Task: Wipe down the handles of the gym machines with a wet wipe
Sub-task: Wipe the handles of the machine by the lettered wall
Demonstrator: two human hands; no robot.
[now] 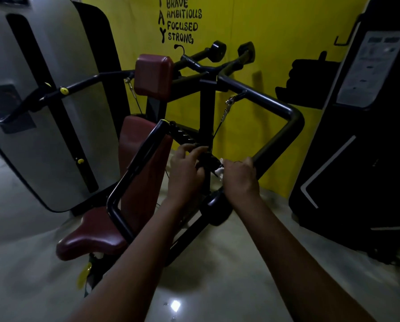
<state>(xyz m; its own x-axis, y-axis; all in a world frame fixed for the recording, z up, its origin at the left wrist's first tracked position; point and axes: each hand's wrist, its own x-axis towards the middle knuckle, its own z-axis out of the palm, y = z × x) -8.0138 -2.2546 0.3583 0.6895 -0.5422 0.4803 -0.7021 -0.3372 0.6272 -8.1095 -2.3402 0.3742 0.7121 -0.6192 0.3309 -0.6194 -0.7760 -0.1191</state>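
A black handle (209, 161) of the gym machine runs between my two hands at the middle of the view. My left hand (187, 173) curls around the handle from the left. My right hand (239, 180) is closed on a white wet wipe (220, 170), pressed against the handle's right part; only a small crumpled edge of the wipe shows beside my fingers. The thick black arm bar (276, 140) bends down to this handle. A round black end cap (215, 209) sits just below my right wrist.
The machine has a maroon seat (90, 238) and back pad (143, 163) at left, and a second black bar (134, 168) in front of it. A grey weight-stack cover (43, 101) stands far left, another black machine (361, 135) at right, a yellow wall (275, 31) behind.
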